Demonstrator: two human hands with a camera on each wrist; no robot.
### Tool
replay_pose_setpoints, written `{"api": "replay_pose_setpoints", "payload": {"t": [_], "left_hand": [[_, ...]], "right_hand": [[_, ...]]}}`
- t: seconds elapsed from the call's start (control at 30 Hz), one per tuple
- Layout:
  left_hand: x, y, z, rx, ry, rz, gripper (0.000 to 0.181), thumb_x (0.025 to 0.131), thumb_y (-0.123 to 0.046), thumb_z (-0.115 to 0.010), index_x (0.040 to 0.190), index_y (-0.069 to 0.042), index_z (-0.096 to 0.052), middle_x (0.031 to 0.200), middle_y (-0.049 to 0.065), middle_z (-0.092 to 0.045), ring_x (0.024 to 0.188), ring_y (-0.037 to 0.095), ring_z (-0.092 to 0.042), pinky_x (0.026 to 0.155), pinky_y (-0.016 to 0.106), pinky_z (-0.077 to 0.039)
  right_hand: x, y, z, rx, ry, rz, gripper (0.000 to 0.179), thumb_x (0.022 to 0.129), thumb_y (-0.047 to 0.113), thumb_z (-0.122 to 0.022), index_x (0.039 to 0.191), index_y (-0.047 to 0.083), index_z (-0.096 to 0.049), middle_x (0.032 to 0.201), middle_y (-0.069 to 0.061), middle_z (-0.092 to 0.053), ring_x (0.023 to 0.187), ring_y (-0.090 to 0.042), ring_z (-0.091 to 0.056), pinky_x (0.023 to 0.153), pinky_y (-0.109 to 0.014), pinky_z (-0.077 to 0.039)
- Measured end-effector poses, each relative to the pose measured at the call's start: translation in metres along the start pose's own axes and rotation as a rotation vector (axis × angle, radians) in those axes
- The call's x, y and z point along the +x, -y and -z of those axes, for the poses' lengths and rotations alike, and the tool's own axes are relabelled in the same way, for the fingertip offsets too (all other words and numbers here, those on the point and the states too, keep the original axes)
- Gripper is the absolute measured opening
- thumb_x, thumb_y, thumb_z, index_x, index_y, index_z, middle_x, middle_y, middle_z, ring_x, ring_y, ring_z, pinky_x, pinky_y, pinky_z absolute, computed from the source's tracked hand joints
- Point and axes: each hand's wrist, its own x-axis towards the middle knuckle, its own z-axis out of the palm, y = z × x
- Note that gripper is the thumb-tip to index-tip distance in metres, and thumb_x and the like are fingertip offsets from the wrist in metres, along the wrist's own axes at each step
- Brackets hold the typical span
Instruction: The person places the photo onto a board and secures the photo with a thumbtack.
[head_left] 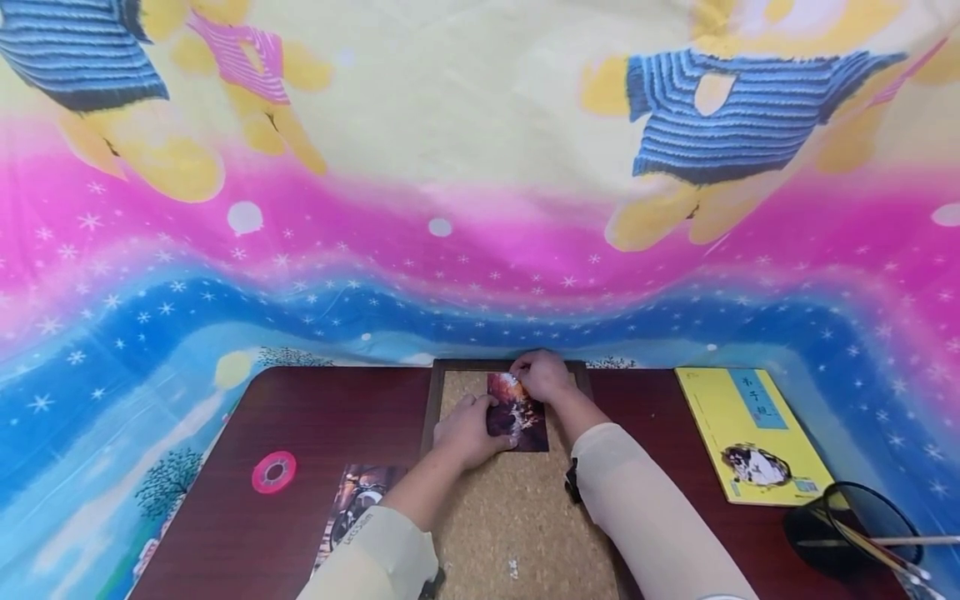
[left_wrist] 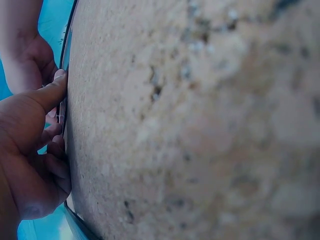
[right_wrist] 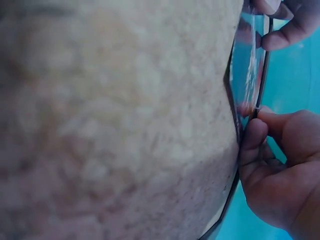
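A dark photo print (head_left: 525,429) with an orange glow lies near the far end of a framed cork board (head_left: 517,508). My left hand (head_left: 467,433) rests at the photo's left side, thumb along its lower edge and fingers at the left edge. At the photo's upper right corner, my right hand (head_left: 543,377) has thumb and forefinger pinched together. In the right wrist view, the glossy photo (right_wrist: 246,65) rises a little off the cork, and the right fingertips (right_wrist: 255,131) meet at its edge. Whether they also hold something small there, I cannot tell.
A second photo (head_left: 352,512) lies left of the board, partly under the left forearm. Farther left sits a pink tape roll (head_left: 274,472). On the right are a yellow book (head_left: 738,450) and a black mesh holder (head_left: 825,542) with brushes. A patterned curtain (head_left: 480,250) hangs behind the table.
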Motion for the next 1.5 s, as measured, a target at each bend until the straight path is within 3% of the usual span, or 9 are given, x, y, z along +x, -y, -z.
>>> {"api": "replay_pose_setpoints", "payload": {"t": [0.13,0.83,1.0,1.13,1.3,1.5], "left_hand": [[0.0,-0.001,0.0,-0.005,0.003,-0.004,0.076,0.08,-0.065,-0.08,0.141,-0.024,-0.059,0.129,0.006,-0.058,0.115,0.028,-0.062,0.08,0.051,-0.053],[-0.004,-0.005,-0.001,-0.004,0.007,-0.031,0.076,0.084,-0.064,-0.077,0.144,-0.023,-0.058,0.134,0.008,-0.057,0.119,0.029,-0.061,0.084,0.053,-0.053],[-0.004,-0.001,0.001,0.001,0.003,-0.033,0.075,0.085,-0.064,-0.077,0.145,-0.023,-0.058,0.133,0.008,-0.058,0.117,0.03,-0.062,0.083,0.054,-0.053],[-0.004,0.004,-0.001,0.005,-0.013,-0.028,0.075,0.084,-0.064,-0.077,0.144,-0.024,-0.059,0.132,0.007,-0.059,0.115,0.028,-0.063,0.082,0.052,-0.054],[-0.006,0.009,-0.001,-0.041,-0.044,-0.03,0.07,0.085,-0.059,-0.078,0.143,-0.023,-0.06,0.142,0.01,-0.057,0.121,0.03,-0.062,0.085,0.052,-0.054],[-0.01,0.014,0.001,-0.212,-0.084,-0.12,0.06,0.089,-0.038,-0.082,0.139,-0.012,-0.063,0.108,0.006,-0.06,0.091,0.02,-0.059,0.079,0.041,-0.051]], "right_hand": [[0.0,-0.005,-0.001,0.026,-0.026,0.0,0.015,0.101,0.021,-0.067,0.105,0.018,-0.081,0.109,-0.001,-0.075,0.102,-0.024,-0.069,0.089,-0.042,-0.056],[-0.006,-0.007,0.007,-0.01,0.0,0.023,0.015,0.102,0.023,-0.068,0.107,0.017,-0.081,0.112,-0.003,-0.075,0.107,-0.026,-0.068,0.095,-0.042,-0.054],[-0.007,-0.011,0.008,0.108,0.006,0.009,0.016,0.102,0.022,-0.068,0.11,0.017,-0.081,0.114,-0.004,-0.075,0.105,-0.024,-0.068,0.091,-0.042,-0.055],[-0.008,-0.017,0.01,0.227,0.03,-0.036,0.017,0.101,0.021,-0.069,0.113,0.016,-0.079,0.105,-0.006,-0.074,0.088,-0.022,-0.067,0.078,-0.038,-0.055],[-0.015,-0.026,0.017,0.22,0.044,-0.014,0.018,0.101,0.021,-0.069,0.116,0.014,-0.078,0.098,-0.003,-0.07,0.081,-0.018,-0.063,0.074,-0.035,-0.052],[-0.027,-0.041,0.029,0.265,0.058,-0.024,0.021,0.102,0.019,-0.066,0.12,0.01,-0.074,0.095,-0.007,-0.069,0.075,-0.018,-0.061,0.066,-0.034,-0.051]]}}
